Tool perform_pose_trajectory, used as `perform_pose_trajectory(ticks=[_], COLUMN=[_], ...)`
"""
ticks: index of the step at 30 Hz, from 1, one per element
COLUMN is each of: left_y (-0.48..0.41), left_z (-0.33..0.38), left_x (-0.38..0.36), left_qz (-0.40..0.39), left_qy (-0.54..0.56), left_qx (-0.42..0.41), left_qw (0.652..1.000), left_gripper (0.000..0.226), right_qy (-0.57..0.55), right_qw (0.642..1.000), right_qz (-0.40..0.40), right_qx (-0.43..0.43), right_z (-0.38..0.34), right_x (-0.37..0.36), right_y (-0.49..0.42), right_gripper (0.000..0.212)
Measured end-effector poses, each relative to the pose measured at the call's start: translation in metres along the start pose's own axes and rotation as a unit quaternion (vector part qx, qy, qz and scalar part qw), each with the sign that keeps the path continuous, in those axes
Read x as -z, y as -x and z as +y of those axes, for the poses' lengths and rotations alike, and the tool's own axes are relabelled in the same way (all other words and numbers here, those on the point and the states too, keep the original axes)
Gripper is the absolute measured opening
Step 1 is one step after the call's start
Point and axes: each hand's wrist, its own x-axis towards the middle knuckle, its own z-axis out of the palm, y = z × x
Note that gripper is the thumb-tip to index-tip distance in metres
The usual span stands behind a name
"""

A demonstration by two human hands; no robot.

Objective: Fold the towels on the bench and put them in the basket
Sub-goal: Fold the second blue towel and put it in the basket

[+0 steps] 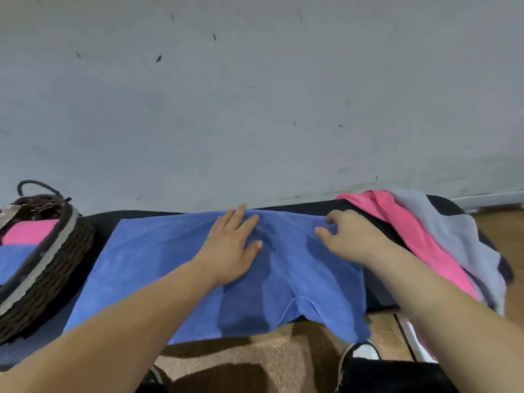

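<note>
Pressing blue towel (175, 268): left hand (232, 245) flat, right hand (348, 239) pinching; basket (51, 262) left.

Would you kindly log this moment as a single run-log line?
left hand: flat on blue towel | right hand: pinching its far edge | pink towel, grey towel: unfolded | basket: holds towels

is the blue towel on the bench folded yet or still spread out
Spread out. The blue towel lies open along the bench, front edge hanging over.

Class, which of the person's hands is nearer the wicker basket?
Left. The left hand lies flat mid-towel, right of the basket; the right hand is farther right.
</note>
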Motion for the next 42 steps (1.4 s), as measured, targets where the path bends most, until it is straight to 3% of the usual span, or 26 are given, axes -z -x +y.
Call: perform_pose_trajectory(ticks=[2,5,7,12,16,19,22,24,26,29,32,37,39,42], left_y=[-0.029,-0.07,-0.092,-0.125,-0.134,-0.138,-0.151,-0.156,-0.15,-0.13,-0.115,-0.113,-0.116,-0.123], left_z=[0.035,0.082,0.108,0.146,0.148,0.148,0.151,0.153,0.152,0.149,0.143,0.143,0.146,0.16], left_x=[-0.001,-0.007,-0.013,-0.029,-0.029,-0.014,-0.006,-0.006,-0.012,-0.032,-0.055,-0.064,-0.057,-0.041], left_qz=[0.002,-0.007,-0.017,-0.095,-0.097,-0.037,0.062,0.092,0.061,-0.024,-0.103,-0.099,-0.099,-0.005], left_qy=[0.026,0.078,0.079,0.065,0.098,0.168,0.236,0.247,0.217,0.064,-0.032,-0.059,-0.054,-0.043], left_qx=[-0.038,-0.081,-0.088,-0.068,-0.067,-0.041,-0.004,0.008,0.008,-0.009,-0.027,-0.037,-0.031,-0.019], left_qw=[0.999,0.994,0.993,0.991,0.988,0.984,0.97,0.964,0.974,0.998,0.994,0.993,0.993,0.999], left_gripper=[0.05,0.029,0.028,0.05,0.02,0.016,0.014,0.022,0.046,0.068,0.071,0.068,0.067,0.053], right_qy=[0.011,0.036,0.029,0.03,0.001,-0.088,-0.248,-0.333,-0.366,-0.297,-0.157,-0.071,-0.063,-0.055], right_qw=[0.998,0.991,0.987,0.993,0.994,0.993,0.957,0.924,0.912,0.943,0.981,0.983,0.985,0.994], right_qz=[0.016,-0.03,-0.062,-0.062,-0.073,-0.008,0.109,0.12,0.084,0.031,-0.011,-0.113,-0.106,-0.054], right_qx=[-0.057,-0.125,-0.143,-0.091,-0.079,-0.073,-0.1,-0.141,-0.167,-0.147,-0.117,-0.126,-0.118,-0.083], right_z=[0.033,0.065,0.071,0.059,0.057,0.066,0.082,0.09,0.096,0.097,0.094,0.089,0.086,0.08], right_x=[0.014,0.019,0.013,-0.001,-0.01,-0.008,-0.003,-0.002,-0.005,-0.005,0.0,0.004,0.007,0.012], right_y=[0.004,0.01,0.014,0.02,0.019,0.015,0.008,0.007,0.009,0.013,0.018,0.025,0.025,0.027], right_gripper=[0.035,0.041,0.046,0.033,0.013,0.012,0.009,0.012,0.022,0.033,0.032,0.025,0.024,0.023])
